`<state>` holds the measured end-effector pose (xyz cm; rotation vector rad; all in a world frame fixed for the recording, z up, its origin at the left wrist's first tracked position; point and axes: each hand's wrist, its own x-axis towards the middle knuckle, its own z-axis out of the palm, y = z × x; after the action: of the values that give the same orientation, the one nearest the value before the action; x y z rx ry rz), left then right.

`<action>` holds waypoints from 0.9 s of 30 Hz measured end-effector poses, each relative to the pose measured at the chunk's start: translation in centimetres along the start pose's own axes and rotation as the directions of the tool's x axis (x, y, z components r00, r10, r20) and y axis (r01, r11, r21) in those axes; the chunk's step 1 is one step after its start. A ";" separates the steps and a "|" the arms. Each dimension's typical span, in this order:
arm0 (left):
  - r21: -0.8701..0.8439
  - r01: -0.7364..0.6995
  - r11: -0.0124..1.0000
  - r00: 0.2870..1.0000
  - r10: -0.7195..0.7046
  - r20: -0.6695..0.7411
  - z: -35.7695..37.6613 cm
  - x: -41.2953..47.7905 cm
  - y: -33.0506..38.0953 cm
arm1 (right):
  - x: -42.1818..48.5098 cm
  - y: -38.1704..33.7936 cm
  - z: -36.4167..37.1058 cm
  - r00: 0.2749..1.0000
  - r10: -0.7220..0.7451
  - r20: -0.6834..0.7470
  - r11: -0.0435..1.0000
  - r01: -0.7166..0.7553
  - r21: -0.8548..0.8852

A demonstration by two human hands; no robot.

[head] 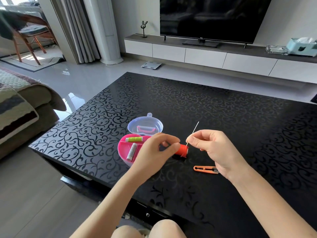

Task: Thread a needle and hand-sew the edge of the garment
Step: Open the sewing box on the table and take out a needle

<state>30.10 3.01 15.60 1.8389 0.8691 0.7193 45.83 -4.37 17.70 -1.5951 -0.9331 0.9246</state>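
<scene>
My right hand (211, 148) pinches a thin silver needle (195, 130) between thumb and forefinger, its tip slanting up and away. My left hand (154, 152) curls its fingers round an orange-red thread spool (182, 149), held just above the black patterned table (223, 117). The needle's lower end sits close to the spool's right end. No garment is in view.
A pink sewing box (123, 146) with a yellow-green spool (134, 139) and a white spool (131, 151) lies left of my hands, its clear lid (145, 125) open behind. Orange thread snips (205, 168) lie under my right wrist. A sofa stands left, a TV unit behind.
</scene>
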 end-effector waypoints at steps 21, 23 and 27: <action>-0.952 0.270 0.145 0.953 -0.178 0.244 1.6 -0.6 -0.9 | 0.3 1.6 0.5 0.942 0.282 0.181 0.710 -0.332 0.621; -0.969 0.221 0.113 0.952 -0.239 0.189 2.0 -0.6 -0.4 | 0.7 1.9 1.3 0.924 0.328 0.196 0.546 -0.355 0.759; -0.940 0.196 0.279 0.950 -0.291 0.111 3.1 0.3 -0.8 | 1.8 2.8 2.7 0.887 0.428 0.171 0.283 -0.311 0.907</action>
<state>32.48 1.92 13.73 0.5471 0.5211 0.8441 44.44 -2.21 14.28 -0.7937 0.1834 1.3435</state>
